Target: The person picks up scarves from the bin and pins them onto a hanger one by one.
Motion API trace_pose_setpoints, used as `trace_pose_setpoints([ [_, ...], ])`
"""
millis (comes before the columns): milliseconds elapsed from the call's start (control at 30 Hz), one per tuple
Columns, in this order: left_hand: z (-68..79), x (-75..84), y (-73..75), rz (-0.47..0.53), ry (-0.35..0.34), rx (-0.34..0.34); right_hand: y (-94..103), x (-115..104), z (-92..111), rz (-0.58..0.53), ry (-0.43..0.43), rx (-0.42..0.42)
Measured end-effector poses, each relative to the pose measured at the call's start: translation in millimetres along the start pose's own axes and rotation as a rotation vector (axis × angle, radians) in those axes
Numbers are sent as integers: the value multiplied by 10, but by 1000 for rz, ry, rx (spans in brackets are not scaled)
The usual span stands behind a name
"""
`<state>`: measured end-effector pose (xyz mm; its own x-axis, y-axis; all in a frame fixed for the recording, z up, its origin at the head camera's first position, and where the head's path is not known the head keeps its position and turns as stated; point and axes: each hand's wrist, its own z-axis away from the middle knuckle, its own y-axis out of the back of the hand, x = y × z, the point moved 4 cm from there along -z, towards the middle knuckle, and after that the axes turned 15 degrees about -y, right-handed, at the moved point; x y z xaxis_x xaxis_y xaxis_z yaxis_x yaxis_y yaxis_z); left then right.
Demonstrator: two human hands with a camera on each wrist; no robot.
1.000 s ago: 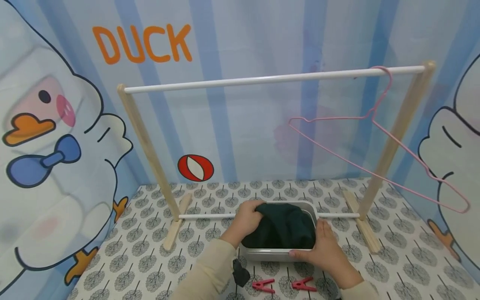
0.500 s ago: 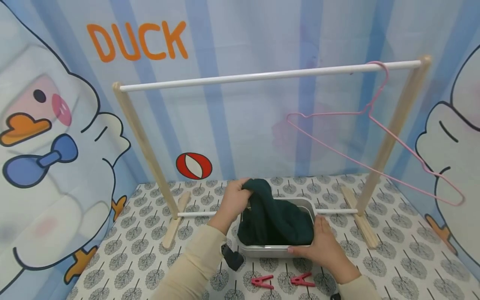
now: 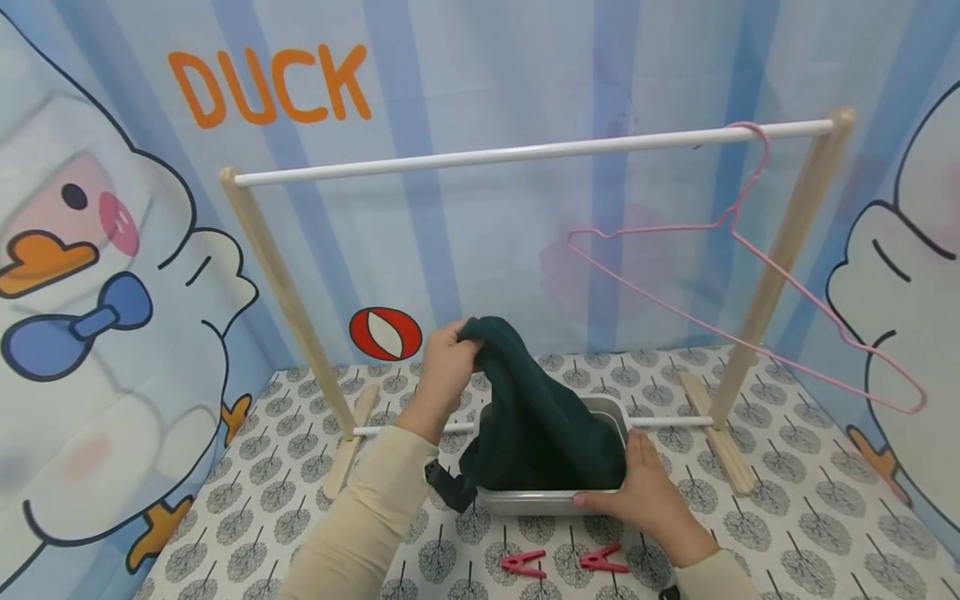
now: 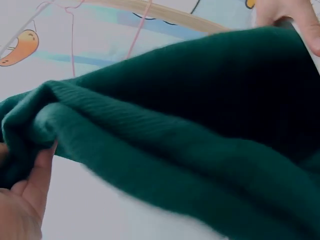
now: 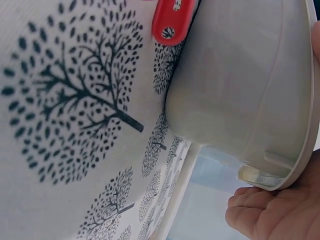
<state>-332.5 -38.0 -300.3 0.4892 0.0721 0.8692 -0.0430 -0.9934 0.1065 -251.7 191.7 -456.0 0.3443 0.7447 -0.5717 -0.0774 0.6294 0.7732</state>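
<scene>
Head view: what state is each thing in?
Green cloth, partly raised, partly in the bin
Bin, upright on the table
Left hand, gripping the raised cloth
Right hand, holding the bin's side
Rack, standing
Pink hanger, bare, hung on the rack
Two red clothespins, lying apart

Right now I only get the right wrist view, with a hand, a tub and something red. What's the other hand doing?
Observer: The left hand is holding up one end of a green cloth.
Operator: Cool! Is my red clip the only one?
Observer: No, the head view shows two, a left clip and a right clip.
Operator: Is anything hanging up?
Observer: Yes, a pink hanger hangs on the rod.
</scene>
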Motion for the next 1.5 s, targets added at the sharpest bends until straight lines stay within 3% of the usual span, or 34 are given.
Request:
trace_pose_setpoints([
  [300, -110, 157, -30, 84, -87, 103, 9, 30, 13, -14, -4, 8],
  [500, -127, 278, -10, 205, -146, 160, 15, 19, 17, -28, 15, 15],
  [667, -137, 360, 31, 241, -199, 221, 47, 20, 11, -17, 25, 23],
  [800, -130, 378, 89, 224, -197, 250, 94, -25, 36, 5, 50, 34],
  [900, -116, 354, 122, 225, -171, 251, 264, -106, 129, 26, 102, 78],
  [1000, -104, 334, 153, 229, -164, 249, 593, -228, 279, 23, 165, 158],
  [1133, -83, 315, 153, 229, -164, 252, 1175, -321, 472, 47, 205, 311],
  [1200, -71, 312, 153, 231, -163, 252, 1472, -330, 544, 62, 210, 424],
  [1300, -60, 305, 151, 236, -159, 247, 1897, -297, 625, 80, 295, 700],
  [1400, -55, 294, 149, 238, -156, 244, 2209, -185, 657, 96, 318, 942],
  [1433, -54, 289, 148, 241, -157, 245, 2282, -134, 650, 106, 310, 981],
  [1500, -54, 284, 145, 249, -160, 248, 2378, -29, 614, 124, 248, 977],
])
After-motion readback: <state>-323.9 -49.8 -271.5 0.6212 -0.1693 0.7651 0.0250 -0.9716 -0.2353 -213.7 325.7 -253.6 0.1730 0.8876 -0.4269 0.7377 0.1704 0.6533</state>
